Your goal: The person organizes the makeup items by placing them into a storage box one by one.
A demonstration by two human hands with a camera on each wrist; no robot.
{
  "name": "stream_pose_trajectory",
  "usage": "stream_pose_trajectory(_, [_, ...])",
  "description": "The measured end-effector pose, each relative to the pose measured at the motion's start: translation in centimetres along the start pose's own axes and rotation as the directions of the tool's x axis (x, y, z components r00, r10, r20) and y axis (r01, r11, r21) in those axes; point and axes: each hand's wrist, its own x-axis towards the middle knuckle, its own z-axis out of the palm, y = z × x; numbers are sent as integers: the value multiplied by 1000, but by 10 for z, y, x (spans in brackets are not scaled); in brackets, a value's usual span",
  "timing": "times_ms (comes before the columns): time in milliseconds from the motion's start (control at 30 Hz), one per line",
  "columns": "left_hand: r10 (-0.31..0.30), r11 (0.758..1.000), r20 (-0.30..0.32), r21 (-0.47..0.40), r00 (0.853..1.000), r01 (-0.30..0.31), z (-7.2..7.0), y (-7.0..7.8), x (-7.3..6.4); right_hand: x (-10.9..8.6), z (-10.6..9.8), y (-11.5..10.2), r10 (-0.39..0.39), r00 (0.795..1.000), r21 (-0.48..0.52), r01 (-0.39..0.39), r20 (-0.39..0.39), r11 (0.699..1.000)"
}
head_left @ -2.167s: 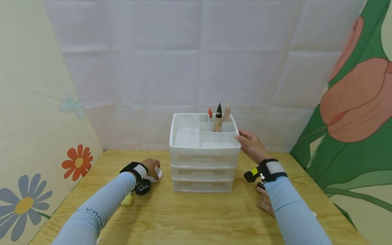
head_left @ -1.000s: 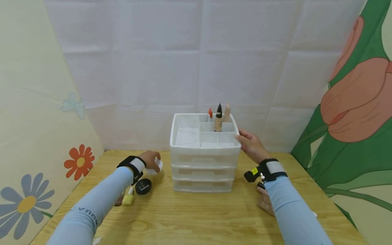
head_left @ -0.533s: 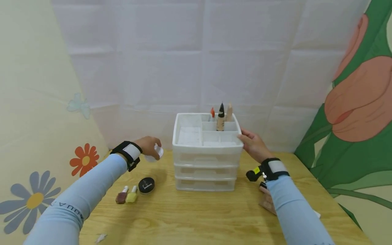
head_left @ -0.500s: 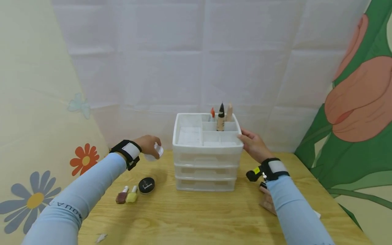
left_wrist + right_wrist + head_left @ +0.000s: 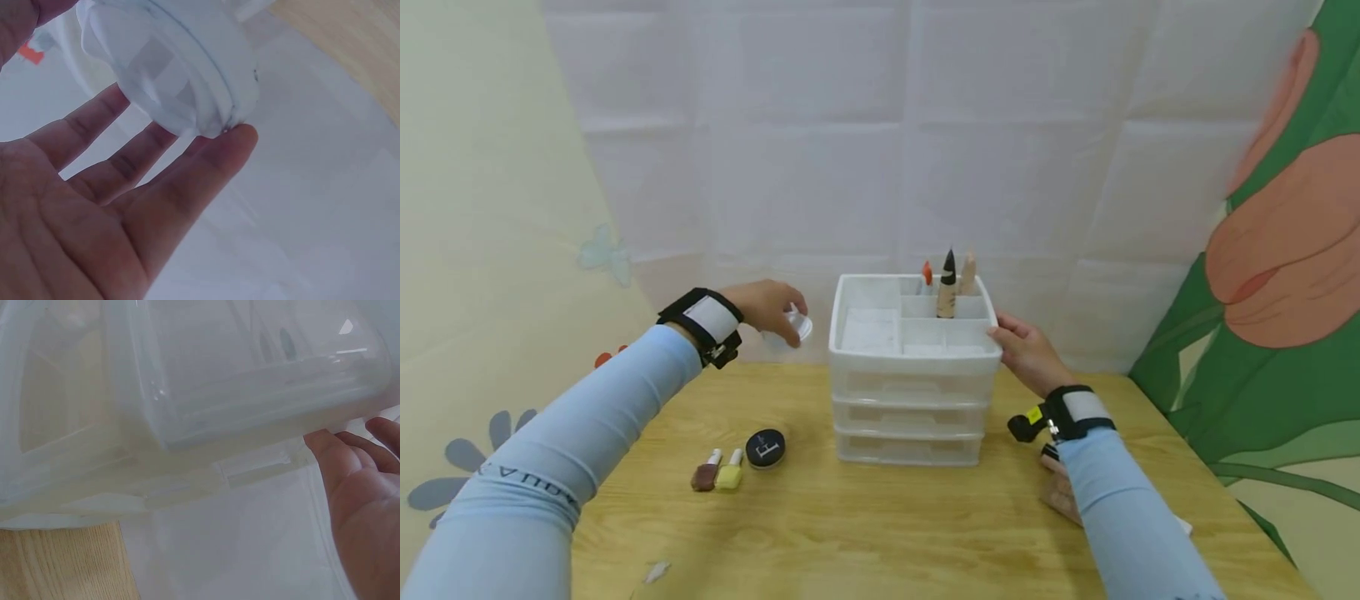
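A white round cosmetic case (image 5: 802, 326) with a clear, see-through face is pinched between the fingertips and thumb of my left hand (image 5: 762, 305). It hangs above the table, left of the white drawer organizer (image 5: 913, 367). Close up in the left wrist view, the case (image 5: 215, 59) is tilted, its rim against the fingertips. My right hand (image 5: 1032, 352) grips the organizer's upper right edge, thumb at the rim. In the organizer's top compartments stand a black-tipped beige tube (image 5: 947, 298), a red-tipped item (image 5: 927, 275) and a pale beige stick (image 5: 967, 277). The large left compartment holds nothing visible.
Left of the organizer lie a black round case (image 5: 765, 449), a yellow nail polish bottle (image 5: 729, 472) and a dark red one (image 5: 705, 473). A small whitish scrap (image 5: 657, 572) lies nearer. Beige items (image 5: 1060, 493) lie partly hidden under the right forearm.
My left hand has lifted the white round case from the table, upward and slightly right, uncovering the nail polish bottles. My right hand stays on the organizer's edge. The view has shifted slightly.
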Motion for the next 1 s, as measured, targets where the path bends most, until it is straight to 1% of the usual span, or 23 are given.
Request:
stream_pose_trajectory(167, [-7, 1000, 23, 22, 1000, 7, -21, 23, -3, -1, -2, -2, 13, 1000, 3, -13, -7, 1000])
stream_pose_trajectory(333, [24, 998, 20, 53, 1000, -25, -36, 46, 0, -2, -3, -3, 17, 1000, 10, -17, -10, 1000])
stream_pose_trajectory(467, [51, 997, 25, 64, 998, -53, -45, 62, 6, -4, -1, -3, 19, 1000, 14, -19, -12, 1000])
stream_pose_trajectory(567, [63, 995, 37, 71, 997, -66, -48, 69, 11, -4, 0, -3, 18, 1000, 20, -18, -8, 1000])
stream_pose_trajectory(733, [71, 995, 40, 60, 997, -74, -47, 75, 22, -3, 2, -1, 19, 1000, 20, -19, -7, 1000])
stream_pose_trajectory(833, [70, 997, 34, 36, 997, -71, -45, 80, 29, -3, 2, -1, 19, 1000, 14, -19, -8, 1000])
stream_pose_trajectory(1000, [61, 998, 21, 23, 998, -62, -39, 87, 43, -4, 2, -1, 16, 1000, 6, -16, -7, 1000])
